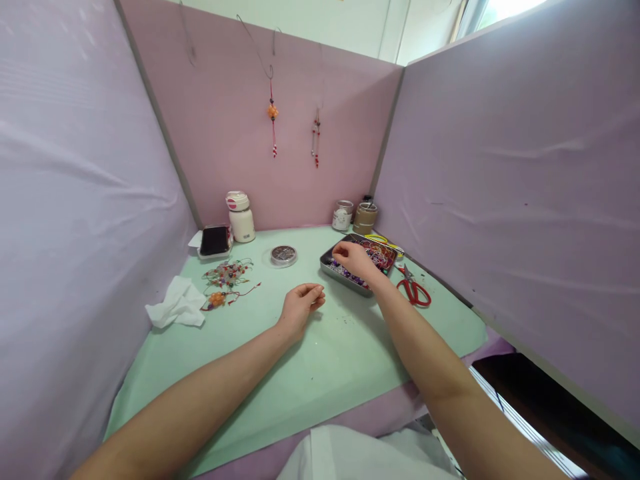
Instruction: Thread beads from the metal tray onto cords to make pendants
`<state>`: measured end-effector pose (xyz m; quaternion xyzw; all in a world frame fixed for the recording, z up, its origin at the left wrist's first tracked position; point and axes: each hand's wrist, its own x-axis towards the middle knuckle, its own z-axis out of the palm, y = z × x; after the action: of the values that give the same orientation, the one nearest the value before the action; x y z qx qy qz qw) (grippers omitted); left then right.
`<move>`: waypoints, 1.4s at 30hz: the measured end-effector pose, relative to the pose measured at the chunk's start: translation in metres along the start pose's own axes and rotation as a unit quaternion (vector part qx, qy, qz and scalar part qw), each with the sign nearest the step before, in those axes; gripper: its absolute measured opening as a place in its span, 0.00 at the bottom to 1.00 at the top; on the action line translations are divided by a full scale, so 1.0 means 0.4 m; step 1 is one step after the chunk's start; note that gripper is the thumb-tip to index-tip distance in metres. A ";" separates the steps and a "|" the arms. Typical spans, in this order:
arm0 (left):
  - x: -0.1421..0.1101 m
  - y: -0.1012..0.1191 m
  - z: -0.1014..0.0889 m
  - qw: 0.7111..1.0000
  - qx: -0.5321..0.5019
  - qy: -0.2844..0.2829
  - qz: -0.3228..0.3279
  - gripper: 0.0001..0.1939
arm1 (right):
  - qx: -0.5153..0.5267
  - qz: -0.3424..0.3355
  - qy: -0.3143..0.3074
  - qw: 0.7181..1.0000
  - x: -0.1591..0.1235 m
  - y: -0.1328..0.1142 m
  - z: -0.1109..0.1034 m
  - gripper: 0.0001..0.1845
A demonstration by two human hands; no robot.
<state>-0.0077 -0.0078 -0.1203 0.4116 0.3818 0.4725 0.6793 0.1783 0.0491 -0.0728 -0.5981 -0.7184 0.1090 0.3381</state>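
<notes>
My right hand (356, 261) reaches over a shallow metal tray (331, 269) full of coloured beads and cords, its fingers bent down and pinched together at the tray's near-left part. What they grip is too small to see. My left hand (300, 307) rests on the green mat (320, 360) in front of the tray, fingers curled loosely with thumb and forefinger pinched, nothing visible in them. Red-handled scissors (414, 288) lie just right of the tray.
A pile of finished beaded charms (226, 280) and a crumpled tissue (176, 305) lie at the left. A round tin (283, 255), a white bottle (241, 217), a dark phone-like box (215, 241) and two jars (354, 217) stand at the back. Purple partition walls enclose the desk; two charms (273, 113) hang on the back wall.
</notes>
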 end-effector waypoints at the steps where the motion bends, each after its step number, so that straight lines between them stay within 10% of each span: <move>1: -0.002 0.000 0.002 1.000 -0.002 -0.002 -0.001 0.16 | 0.103 -0.006 0.009 0.995 -0.019 -0.010 0.003 0.08; 6: -0.014 0.003 0.013 1.000 -0.003 -0.006 -0.004 0.17 | 0.492 0.073 -0.026 0.867 -0.099 -0.044 0.048 0.12; 12: -0.016 0.011 0.016 1.000 -0.007 0.002 -0.004 0.18 | 0.587 0.098 -0.061 0.801 -0.116 -0.031 0.067 0.11; 42: -0.019 0.014 0.015 1.000 0.016 0.026 -0.005 0.14 | 0.394 0.037 -0.040 0.918 -0.121 -0.010 0.070 0.11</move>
<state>-0.0062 -0.0148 -0.1119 0.4084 0.4087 0.4736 0.6647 0.1608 0.0098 -0.1087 -0.4379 -0.6076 0.4191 0.5133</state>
